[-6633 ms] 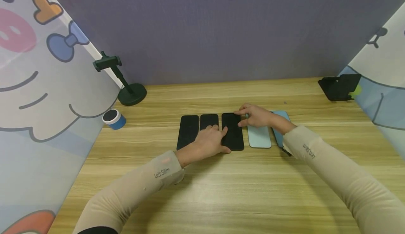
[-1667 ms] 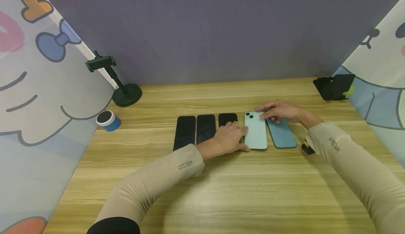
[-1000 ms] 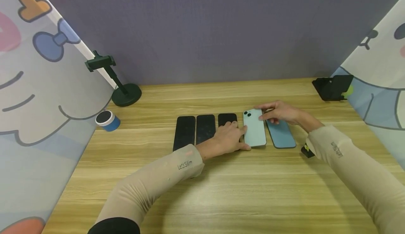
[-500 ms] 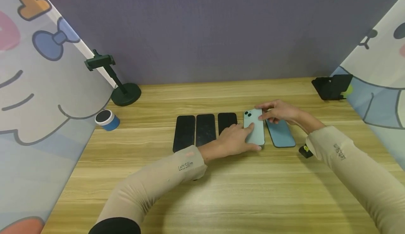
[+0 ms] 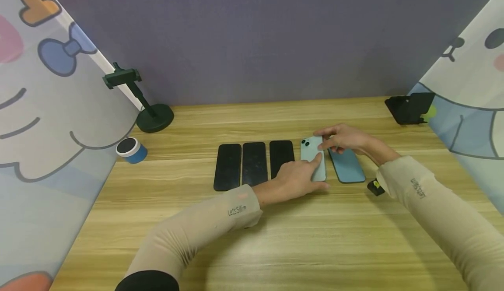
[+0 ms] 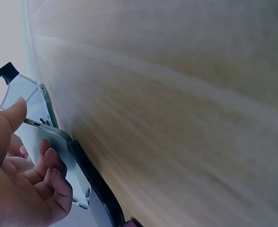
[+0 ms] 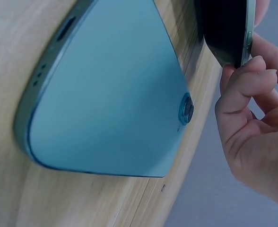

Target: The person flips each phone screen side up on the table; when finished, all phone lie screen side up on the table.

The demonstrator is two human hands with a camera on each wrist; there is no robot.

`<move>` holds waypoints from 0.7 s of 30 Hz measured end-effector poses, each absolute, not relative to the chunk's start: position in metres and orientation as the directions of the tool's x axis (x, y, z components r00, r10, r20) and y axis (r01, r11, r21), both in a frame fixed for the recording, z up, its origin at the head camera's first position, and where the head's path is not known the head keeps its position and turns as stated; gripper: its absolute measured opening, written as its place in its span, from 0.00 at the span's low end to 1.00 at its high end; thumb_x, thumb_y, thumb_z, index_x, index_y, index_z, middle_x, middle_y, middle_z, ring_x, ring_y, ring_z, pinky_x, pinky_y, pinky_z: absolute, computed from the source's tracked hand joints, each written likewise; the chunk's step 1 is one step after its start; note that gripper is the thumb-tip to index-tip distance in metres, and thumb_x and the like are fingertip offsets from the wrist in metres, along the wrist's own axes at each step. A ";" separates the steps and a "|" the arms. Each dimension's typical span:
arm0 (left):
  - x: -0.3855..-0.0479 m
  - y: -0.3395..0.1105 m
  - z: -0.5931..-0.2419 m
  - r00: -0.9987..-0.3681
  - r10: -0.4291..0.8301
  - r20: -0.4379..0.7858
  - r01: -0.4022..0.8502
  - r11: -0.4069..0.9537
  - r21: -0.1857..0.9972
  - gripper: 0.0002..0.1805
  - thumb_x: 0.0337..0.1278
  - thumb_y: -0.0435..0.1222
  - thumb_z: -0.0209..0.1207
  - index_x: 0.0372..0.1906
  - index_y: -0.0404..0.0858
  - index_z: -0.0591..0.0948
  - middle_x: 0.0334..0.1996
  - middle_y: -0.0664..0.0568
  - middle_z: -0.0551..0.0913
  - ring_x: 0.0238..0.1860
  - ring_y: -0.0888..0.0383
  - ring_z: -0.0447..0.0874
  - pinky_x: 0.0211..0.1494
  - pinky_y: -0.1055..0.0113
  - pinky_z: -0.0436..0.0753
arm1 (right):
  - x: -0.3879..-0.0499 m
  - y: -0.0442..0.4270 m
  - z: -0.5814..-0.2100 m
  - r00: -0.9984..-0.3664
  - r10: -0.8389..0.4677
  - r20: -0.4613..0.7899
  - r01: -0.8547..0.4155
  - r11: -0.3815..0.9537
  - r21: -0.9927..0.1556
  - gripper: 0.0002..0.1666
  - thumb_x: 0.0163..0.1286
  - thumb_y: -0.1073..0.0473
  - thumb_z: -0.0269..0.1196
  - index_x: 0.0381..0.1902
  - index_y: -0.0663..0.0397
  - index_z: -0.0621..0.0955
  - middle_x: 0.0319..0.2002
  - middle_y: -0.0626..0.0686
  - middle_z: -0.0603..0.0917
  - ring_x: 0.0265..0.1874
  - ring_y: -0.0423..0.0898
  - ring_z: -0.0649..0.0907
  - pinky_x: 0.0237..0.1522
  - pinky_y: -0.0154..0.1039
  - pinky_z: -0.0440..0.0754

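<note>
My right hand (image 5: 341, 137) pinches the upper right corner of a pale mint phone (image 5: 311, 147), camera side up. In the right wrist view this phone is tilted, its dark underside showing above the table. My left hand (image 5: 297, 179) lies over the phone's lower left part; its index fingertip touches the back and its thumb stretches past the bottom edge. In the left wrist view its other fingers hang loosely bent against the phone's back. A blue phone (image 5: 347, 167) lies to the right, slightly slanted. Left are three black phones (image 5: 227, 167), the nearest (image 5: 281, 153) partly covered by my left hand.
A dark green stand (image 5: 151, 113) and a blue jar (image 5: 131, 151) with a black-topped white lid are at the left. A black folding stand (image 5: 409, 108) sits at the back right. A grey partition (image 5: 252, 41) closes off the table (image 5: 275, 247) behind.
My right hand has moved from the third black phone to the mint phone, whose edge is now raised. My left hand has shifted right from the black phones onto the mint phone's lower part.
</note>
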State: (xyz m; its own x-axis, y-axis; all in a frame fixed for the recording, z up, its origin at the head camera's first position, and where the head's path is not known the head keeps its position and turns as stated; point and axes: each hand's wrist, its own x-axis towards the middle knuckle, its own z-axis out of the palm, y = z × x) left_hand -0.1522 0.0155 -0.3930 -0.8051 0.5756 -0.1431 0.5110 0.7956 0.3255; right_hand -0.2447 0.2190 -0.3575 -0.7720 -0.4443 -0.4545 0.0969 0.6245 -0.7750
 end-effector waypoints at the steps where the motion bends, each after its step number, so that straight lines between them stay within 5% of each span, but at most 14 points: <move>1: -0.152 0.015 -0.393 -0.809 0.572 -0.135 0.511 0.798 0.319 0.51 0.60 0.69 0.54 0.81 0.52 0.50 0.42 0.54 0.86 0.21 0.63 0.76 0.19 0.70 0.74 | -0.245 0.219 -0.358 -0.770 -0.447 -0.455 0.098 0.622 -0.777 0.41 0.71 0.55 0.66 0.77 0.56 0.64 0.28 0.50 0.75 0.22 0.40 0.72 0.26 0.36 0.71; 8: -0.149 0.014 -0.396 -0.800 0.596 -0.074 0.559 0.783 0.273 0.46 0.65 0.65 0.52 0.80 0.49 0.54 0.30 0.57 0.81 0.18 0.65 0.73 0.17 0.72 0.71 | -0.245 0.218 -0.359 -0.777 -0.451 -0.440 0.103 0.599 -0.794 0.40 0.70 0.57 0.66 0.76 0.59 0.65 0.25 0.49 0.74 0.20 0.40 0.72 0.24 0.36 0.71; 21: -0.150 0.004 -0.396 -0.744 0.668 -0.029 0.629 0.715 0.306 0.40 0.72 0.57 0.51 0.80 0.44 0.56 0.35 0.54 0.83 0.21 0.66 0.72 0.24 0.76 0.71 | -0.242 0.219 -0.358 -0.801 -0.433 -0.413 0.082 0.605 -0.792 0.40 0.70 0.55 0.67 0.75 0.58 0.66 0.27 0.49 0.74 0.21 0.41 0.72 0.25 0.37 0.70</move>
State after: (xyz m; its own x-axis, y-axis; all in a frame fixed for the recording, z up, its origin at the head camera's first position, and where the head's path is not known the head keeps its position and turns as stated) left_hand -0.1500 0.0036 -0.3957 -0.7440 0.6676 -0.0293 0.6291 0.7145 0.3062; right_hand -0.2421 0.2194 -0.3582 -0.8013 -0.4328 -0.4131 0.0816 0.6049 -0.7921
